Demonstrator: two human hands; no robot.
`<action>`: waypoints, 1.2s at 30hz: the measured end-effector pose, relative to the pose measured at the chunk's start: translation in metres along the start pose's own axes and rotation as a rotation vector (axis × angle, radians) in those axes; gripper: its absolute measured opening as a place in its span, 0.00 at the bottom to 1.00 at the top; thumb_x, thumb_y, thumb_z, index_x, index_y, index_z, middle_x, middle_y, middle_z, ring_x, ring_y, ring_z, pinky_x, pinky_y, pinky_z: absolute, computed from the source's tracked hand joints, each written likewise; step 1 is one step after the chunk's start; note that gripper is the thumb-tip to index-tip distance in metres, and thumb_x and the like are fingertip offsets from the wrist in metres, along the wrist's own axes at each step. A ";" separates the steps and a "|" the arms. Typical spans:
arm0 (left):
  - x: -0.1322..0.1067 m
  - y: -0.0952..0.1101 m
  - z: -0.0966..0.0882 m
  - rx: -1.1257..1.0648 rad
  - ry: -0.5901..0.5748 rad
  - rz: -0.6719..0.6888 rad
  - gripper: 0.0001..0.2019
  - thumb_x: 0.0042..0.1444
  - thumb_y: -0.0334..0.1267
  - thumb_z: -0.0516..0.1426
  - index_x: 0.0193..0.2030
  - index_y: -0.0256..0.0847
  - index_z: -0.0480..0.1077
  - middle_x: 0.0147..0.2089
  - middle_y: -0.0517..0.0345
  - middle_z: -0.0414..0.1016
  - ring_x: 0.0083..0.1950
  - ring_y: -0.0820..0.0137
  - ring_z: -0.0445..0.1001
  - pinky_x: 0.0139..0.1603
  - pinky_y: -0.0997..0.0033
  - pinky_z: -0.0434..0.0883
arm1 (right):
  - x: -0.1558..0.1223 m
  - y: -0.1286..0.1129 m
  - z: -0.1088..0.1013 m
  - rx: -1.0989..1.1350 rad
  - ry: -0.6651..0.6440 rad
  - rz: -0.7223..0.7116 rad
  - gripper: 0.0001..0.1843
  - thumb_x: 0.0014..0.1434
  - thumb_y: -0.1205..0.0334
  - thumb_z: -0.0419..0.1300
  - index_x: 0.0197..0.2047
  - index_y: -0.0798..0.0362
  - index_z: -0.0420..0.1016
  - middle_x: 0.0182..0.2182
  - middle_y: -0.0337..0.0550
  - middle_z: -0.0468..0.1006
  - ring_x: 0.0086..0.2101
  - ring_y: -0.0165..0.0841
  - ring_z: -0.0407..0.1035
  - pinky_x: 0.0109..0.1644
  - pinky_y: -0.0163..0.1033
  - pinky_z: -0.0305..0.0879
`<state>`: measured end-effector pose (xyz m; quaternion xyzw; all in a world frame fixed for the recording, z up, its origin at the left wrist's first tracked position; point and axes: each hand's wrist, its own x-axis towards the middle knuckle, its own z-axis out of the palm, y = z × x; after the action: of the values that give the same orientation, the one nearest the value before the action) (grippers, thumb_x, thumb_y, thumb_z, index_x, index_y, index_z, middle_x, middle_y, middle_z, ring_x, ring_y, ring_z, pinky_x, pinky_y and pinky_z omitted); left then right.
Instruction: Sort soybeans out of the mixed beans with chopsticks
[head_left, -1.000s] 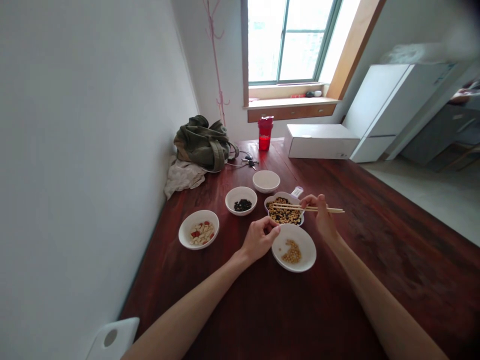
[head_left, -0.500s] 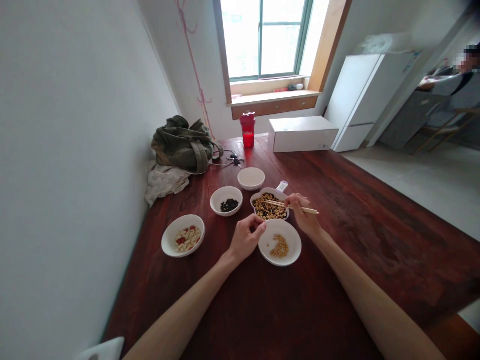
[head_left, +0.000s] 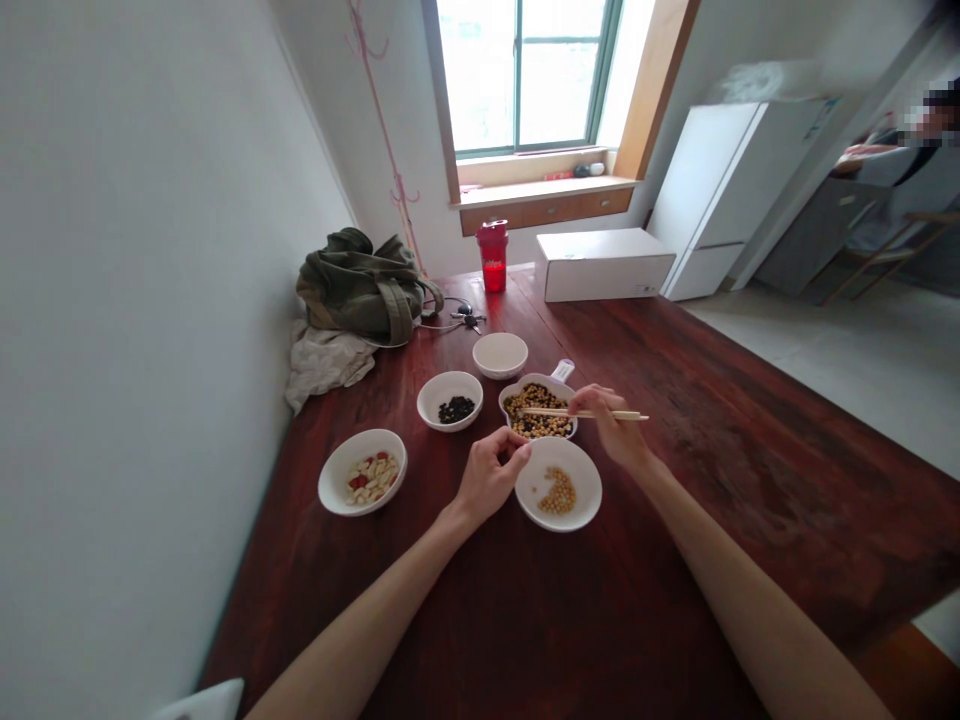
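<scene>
My right hand (head_left: 613, 432) is closed on a pair of wooden chopsticks (head_left: 559, 412), whose tips reach over a white bowl of mixed yellow and dark beans (head_left: 538, 409). My left hand (head_left: 491, 474) pinches the rim of a nearer white bowl (head_left: 558, 484) that holds a small heap of yellow beans. A bowl with a few black beans (head_left: 449, 400) and a seemingly empty white bowl (head_left: 500, 355) stand further back. A bowl of white and red pieces (head_left: 363, 472) sits to the left.
The dark red wooden table (head_left: 720, 400) runs along a white wall on the left. At its far end lie a green bag (head_left: 360, 285) on a cloth, keys (head_left: 466, 318), a red cup (head_left: 493, 257) and a white box (head_left: 604, 263). A white fridge (head_left: 720, 190) stands beyond.
The view has swung, so everything sits further left in the picture. My right hand has levelled the chopsticks over the mixed beans. My left hand stays on the near bowl's rim.
</scene>
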<state>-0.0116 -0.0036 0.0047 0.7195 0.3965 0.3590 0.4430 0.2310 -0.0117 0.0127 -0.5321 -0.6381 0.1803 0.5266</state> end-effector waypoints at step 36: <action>0.001 0.004 0.001 -0.020 -0.008 -0.023 0.14 0.62 0.47 0.59 0.37 0.36 0.75 0.31 0.58 0.75 0.31 0.72 0.68 0.33 0.75 0.64 | 0.003 0.002 -0.001 -0.068 -0.017 -0.015 0.26 0.70 0.42 0.50 0.31 0.46 0.81 0.31 0.43 0.84 0.37 0.41 0.76 0.50 0.48 0.63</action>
<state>-0.0098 -0.0040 0.0083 0.7118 0.3992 0.3550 0.4560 0.2330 -0.0084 0.0128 -0.5431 -0.6524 0.1592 0.5041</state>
